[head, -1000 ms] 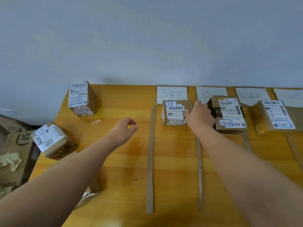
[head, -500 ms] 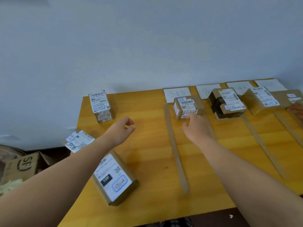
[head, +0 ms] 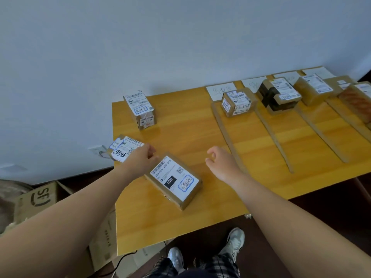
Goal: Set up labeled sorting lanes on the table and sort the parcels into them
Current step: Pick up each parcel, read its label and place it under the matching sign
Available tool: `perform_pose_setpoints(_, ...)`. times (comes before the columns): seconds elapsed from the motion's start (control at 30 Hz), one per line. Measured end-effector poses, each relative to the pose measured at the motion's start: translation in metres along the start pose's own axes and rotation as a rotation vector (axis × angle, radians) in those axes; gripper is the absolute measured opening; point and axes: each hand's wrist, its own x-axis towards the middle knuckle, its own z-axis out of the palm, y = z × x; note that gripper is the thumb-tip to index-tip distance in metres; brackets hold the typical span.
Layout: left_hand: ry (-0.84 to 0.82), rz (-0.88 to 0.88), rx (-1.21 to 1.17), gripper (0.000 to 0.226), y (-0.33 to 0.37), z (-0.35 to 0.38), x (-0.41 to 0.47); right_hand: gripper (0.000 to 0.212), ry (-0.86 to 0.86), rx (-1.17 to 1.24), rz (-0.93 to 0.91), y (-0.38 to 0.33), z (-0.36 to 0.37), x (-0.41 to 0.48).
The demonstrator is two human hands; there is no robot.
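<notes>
Three unsorted parcels lie on the left of the yellow table (head: 180, 223): an upright box (head: 139, 109) at the back, a small box (head: 124, 148) at the left edge, and a flat parcel (head: 174, 181) with a "15H" label near the front. My left hand (head: 143, 157) hovers between the small box and the flat parcel, fingers loosely curled, holding nothing. Right of the flat parcel, my right hand (head: 217, 162) hangs empty and loosely curled. Cardboard strips (head: 226, 137) mark lanes at the right, each headed by a paper label (head: 219, 93). The first lane holds a small parcel (head: 237, 104).
Further lanes hold a black-banded parcel (head: 279, 95), a brown parcel (head: 313, 90) and an orange-patterned one (head: 357, 95). An "SF" carton (head: 38, 199) stands on the floor to the left. My shoes (head: 232, 241) are below the table's front edge. A wall runs behind.
My right hand has let go of the small parcel in the first lane and drawn back leftwards. My left hand has moved down to the unsorted parcels. The view has swung left.
</notes>
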Motion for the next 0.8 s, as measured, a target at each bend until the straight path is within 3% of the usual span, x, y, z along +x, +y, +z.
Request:
perform_pose_setpoints(0.13, -0.034, -0.017, 0.035, 0.026, -0.007, 0.007, -0.011, 0.04, -0.082, 0.056, 0.073, -0.011, 0.015, -0.011)
perform_pose_setpoints(0.23, -0.094, -0.123, 0.07, 0.058, -0.019, 0.015, -0.011, 0.049, -0.162, 0.091, 0.135, -0.022, 0.026, -0.014)
perform_pose_setpoints(0.33, -0.148, -0.23, 0.068, 0.068, -0.025, 0.022, -0.016, 0.047, -0.234, 0.143, 0.151, -0.029, 0.039, -0.016)
perform_pose_setpoints(0.57, -0.254, -0.379, -0.409, 0.088, -0.042, 0.046, -0.028, 0.035, -0.275, 0.501, 0.338, -0.012, 0.058, -0.035)
perform_pose_setpoints(0.63, -0.207, -0.357, -0.578, 0.079, -0.028, 0.048, -0.034, 0.04, -0.28, 0.651, 0.401, -0.008, 0.054, -0.039)
perform_pose_setpoints(0.8, -0.11, -0.119, -0.689, 0.075, 0.008, 0.038, -0.028, 0.067, -0.198, 0.861, 0.411, -0.005, 0.029, -0.042)
